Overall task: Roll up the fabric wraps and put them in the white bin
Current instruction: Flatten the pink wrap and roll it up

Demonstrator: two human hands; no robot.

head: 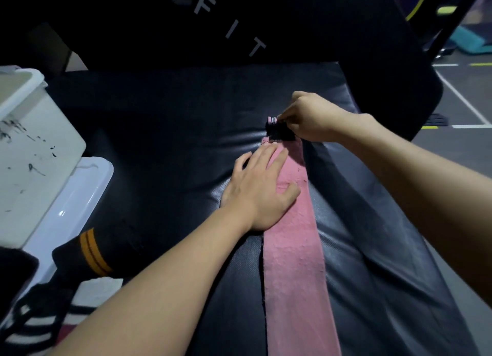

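Pink wrap [292,249] flat, far end rolled | right hand [308,118] pinches roll | left hand [262,187] presses flat, fingers straight

Pink wrap [292,249]: near end cut off by the bottom edge.
Bin [32,153], left of wrap: cut off at left edge; inside unseen.
Roll [277,129]: partly hidden by right hand [311,118].

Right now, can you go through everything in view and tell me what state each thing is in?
Pink wrap: laid out flat on the black pad, only its far end rolled.
Rolled end: small, tight, just started.
Right hand: pinches the rolled end.
Left hand: flat, fingers straight, presses the wrap down.
White bin: open, no lid on; inside hidden.
Black wrap with orange stripes: lying beside the bin, not in it.
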